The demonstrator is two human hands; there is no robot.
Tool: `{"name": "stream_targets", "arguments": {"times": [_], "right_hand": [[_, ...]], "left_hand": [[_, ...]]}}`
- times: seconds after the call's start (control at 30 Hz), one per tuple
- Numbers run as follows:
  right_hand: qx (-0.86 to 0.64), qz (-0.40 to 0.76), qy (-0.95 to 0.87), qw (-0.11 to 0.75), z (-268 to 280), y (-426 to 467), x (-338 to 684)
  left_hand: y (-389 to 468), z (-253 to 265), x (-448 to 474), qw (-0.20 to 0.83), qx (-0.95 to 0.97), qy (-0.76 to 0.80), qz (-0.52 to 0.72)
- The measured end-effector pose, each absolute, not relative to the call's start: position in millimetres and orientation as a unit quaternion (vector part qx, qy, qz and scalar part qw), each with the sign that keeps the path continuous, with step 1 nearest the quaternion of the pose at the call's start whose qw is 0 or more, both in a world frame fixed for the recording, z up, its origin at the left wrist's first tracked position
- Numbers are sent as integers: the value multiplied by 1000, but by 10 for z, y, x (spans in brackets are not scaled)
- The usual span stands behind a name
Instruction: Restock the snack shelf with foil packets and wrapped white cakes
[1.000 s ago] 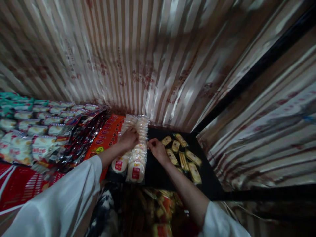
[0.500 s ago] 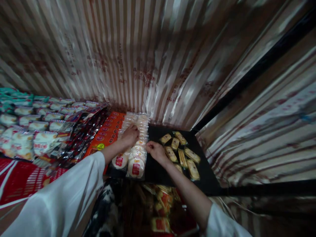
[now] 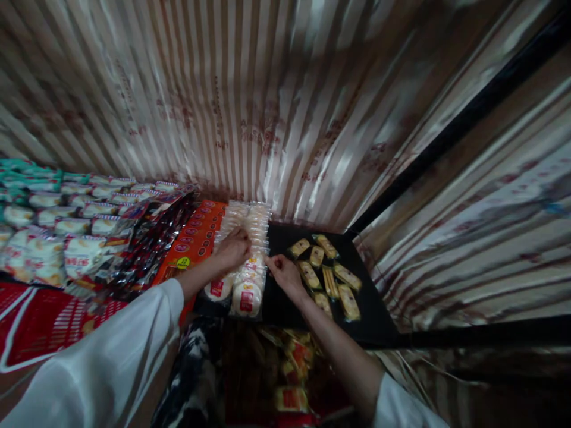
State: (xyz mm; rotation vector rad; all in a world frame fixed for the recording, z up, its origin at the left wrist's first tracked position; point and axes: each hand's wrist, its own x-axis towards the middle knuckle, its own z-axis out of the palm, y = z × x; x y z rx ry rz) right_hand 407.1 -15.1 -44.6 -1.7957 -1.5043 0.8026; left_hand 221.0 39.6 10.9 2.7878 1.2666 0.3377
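Two overlapping rows of clear-wrapped round white crackers (image 3: 246,296) with red labels lie on a black shelf (image 3: 285,309). Over the middle of these rows, my left hand (image 3: 235,248) has its fingers curled down on a wrapped cracker; its fingertips are partly hidden. My right hand (image 3: 285,274) is at the right edge of the rows, thumb and forefinger pinched on the clear edge of a cracker packet. To its right, several wrapped yellow oblong biscuits (image 3: 331,283) are spread on the shelf.
An orange printed card box (image 3: 191,238) borders the crackers on the left. Beyond it are dark shiny packets (image 3: 151,241), rows of white packets (image 3: 80,255) and a red basket (image 3: 53,321). Below the shelf are more packets (image 3: 292,398). A striped curtain (image 3: 250,107) and a black post (image 3: 446,137) stand behind.
Both hands stay at the cracker rows with only slight shifts. The left hand has moved down a little, and the view has tilted slightly.
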Motion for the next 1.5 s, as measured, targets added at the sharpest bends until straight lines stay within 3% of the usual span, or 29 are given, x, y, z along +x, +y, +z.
{"name": "stream_targets", "arguments": {"times": [0.2,0.37,0.63,0.97,1.27,1.5], "right_hand": [[-604,383,-602,355,-426,-257,4104],[-608,401,-560,394,-468,-270,4017],[-658,344,-545,391,-459,-312,3969],[-691,253,-637,230,-302,-568,3950],[-664,374,-542,353,-370,-594,3841],[-651,395,-521,385,-419,-603,3807]], "left_hand": [[370,108,2249,35,900,423,105],[304,87,2188,31,888,420,182],[150,-5,2091,5,912,367,184],[126,-20,2173,-34,904,393,163],[-274,6,2145,-39,902,359,237],[-917,-565,2135,-87,909,352,207]]}}
